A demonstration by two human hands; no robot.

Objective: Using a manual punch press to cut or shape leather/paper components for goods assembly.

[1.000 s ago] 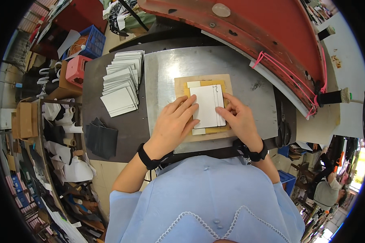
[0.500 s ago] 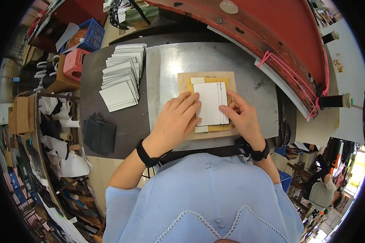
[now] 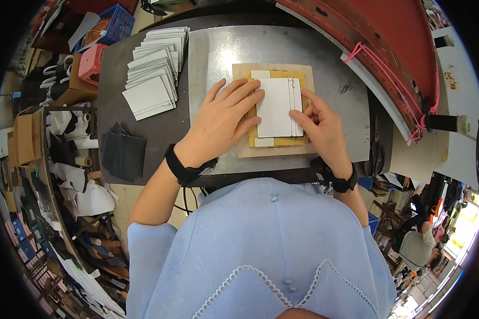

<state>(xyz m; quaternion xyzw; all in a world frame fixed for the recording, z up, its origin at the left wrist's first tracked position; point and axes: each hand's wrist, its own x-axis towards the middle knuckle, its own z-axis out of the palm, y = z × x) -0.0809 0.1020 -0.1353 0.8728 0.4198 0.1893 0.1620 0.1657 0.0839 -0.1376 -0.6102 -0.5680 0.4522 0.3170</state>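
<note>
A white rectangular panel (image 3: 274, 106) with dark stitch-like lines near its right side lies on a yellow board (image 3: 298, 142), which rests on a larger pale board (image 3: 245, 151). My left hand (image 3: 223, 119) is open, its fingers spread, with the nearest fingertips at the panel's left edge. At the right edge, my right hand (image 3: 320, 122) has its thumb on top of the panel and its index finger along the side. Its other fingers are curled and partly hidden. Dark bands circle both wrists.
Left of the metal plate (image 3: 213, 64) is a fanned stack of white panels (image 3: 151, 95). Dark pieces (image 3: 123, 154) lie nearer me on the table. A big red machine frame (image 3: 394, 48) with pink cord rises at the right. Scissors-like black handles (image 3: 378, 157) sit at the plate's right edge.
The whole view has shifted, so the table appears higher. My left fingers are spread wider beside the panel. The right hand keeps its place at the panel's right edge.
</note>
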